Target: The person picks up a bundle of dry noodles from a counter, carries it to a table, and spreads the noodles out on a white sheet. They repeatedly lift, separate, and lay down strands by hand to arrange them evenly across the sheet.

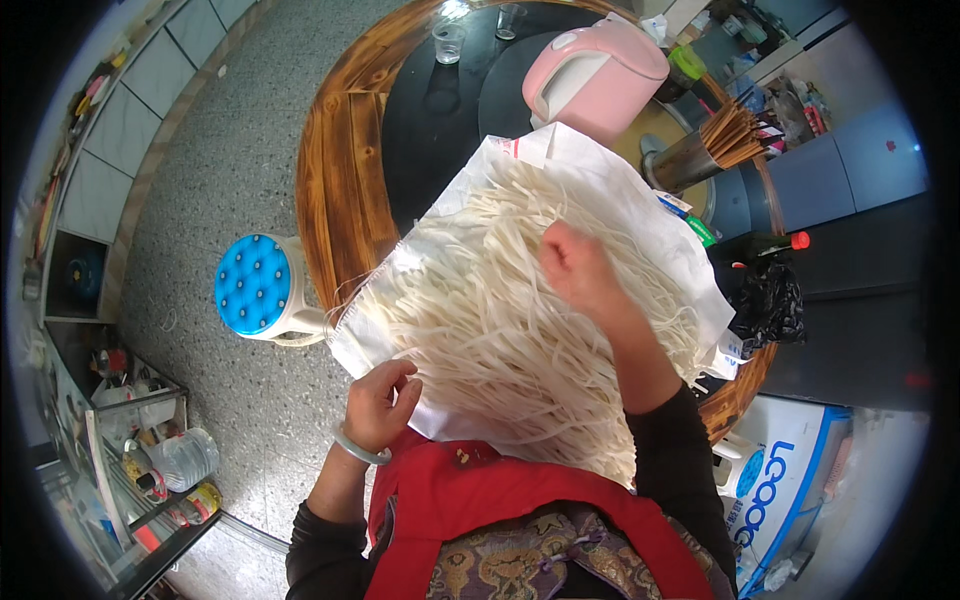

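Long, flat white noodle strips [495, 315] lie in a tangled layer on a white woven sack [457, 191], which is spread over a round table. My right hand [576, 262] is over the upper middle of the noodles, fingers curled in and blurred. Whether any strands are inside it, I cannot tell. My left hand [382, 401], with a pale bangle at the wrist, is by the sack's lower left edge. Its thumb and forefinger are bent and slightly apart, with nothing visible between them. The lower noodles reach close to my red apron [480, 495].
A pink electric kettle [600, 79], a clear plastic cup [448, 43] and a metal chopstick holder [682, 165] stand beyond the sack. Right of it are a black plastic bag [769, 304] and a red-capped bottle [765, 244]. A blue-topped stool [253, 285] stands left of the table.
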Available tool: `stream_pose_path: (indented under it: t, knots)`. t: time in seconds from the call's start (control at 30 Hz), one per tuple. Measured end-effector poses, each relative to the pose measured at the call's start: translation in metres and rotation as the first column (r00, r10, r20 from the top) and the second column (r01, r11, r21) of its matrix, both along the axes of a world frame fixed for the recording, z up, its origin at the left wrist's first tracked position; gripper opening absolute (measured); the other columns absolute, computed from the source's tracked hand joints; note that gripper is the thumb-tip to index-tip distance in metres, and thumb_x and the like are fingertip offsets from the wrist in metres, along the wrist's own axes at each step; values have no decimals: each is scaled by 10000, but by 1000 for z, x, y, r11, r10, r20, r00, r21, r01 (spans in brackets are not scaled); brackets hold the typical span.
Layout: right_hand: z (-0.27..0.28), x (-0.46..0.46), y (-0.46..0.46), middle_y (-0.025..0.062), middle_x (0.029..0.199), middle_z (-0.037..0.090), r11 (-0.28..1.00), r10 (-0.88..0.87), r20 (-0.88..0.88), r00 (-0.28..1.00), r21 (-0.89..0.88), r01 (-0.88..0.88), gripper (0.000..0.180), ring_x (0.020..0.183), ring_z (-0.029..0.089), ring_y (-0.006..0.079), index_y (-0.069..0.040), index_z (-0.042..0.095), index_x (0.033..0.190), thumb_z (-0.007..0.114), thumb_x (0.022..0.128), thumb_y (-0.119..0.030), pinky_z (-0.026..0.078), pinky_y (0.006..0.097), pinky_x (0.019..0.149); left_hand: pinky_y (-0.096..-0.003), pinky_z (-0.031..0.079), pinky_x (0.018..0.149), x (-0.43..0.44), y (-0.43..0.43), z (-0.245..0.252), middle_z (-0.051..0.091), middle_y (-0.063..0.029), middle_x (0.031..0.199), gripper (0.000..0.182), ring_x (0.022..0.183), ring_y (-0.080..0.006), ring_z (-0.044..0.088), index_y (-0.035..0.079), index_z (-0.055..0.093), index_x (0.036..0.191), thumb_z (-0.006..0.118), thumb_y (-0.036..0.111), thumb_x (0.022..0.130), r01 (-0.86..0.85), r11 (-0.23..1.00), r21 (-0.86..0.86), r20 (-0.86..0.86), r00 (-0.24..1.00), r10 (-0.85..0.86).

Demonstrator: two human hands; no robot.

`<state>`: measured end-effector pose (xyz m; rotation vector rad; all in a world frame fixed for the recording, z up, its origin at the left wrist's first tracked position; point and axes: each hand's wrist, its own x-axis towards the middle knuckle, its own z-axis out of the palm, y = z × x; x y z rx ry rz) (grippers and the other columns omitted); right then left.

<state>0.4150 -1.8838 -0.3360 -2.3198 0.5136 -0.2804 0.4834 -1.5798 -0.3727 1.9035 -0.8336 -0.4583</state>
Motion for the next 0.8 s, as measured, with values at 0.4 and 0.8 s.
stream_pose_path:
  t: [0.4,0.8]
  knots:
    - [-3,2,-25,45,702,547,985,-170,168,971,-10,175,33,633,489,118,-20,577,822,563,820,10,414,250,591,-251,411,484,1,8,-4,604,-94,710,173,522,-128,525,-2,629,945,657,75,793,-16,1000,6,-36,999,17]
    - [-28,8,24,130,807,598,884,126,-217,968,-418,-209,89,698,593,333,-74,608,726,590,789,-134,466,424,615,-257,424,492,-1,9,-1,606,-100,716,162,538,-143,552,-1,629,926,661,76,787,-36,999,-10,-23,999,36]
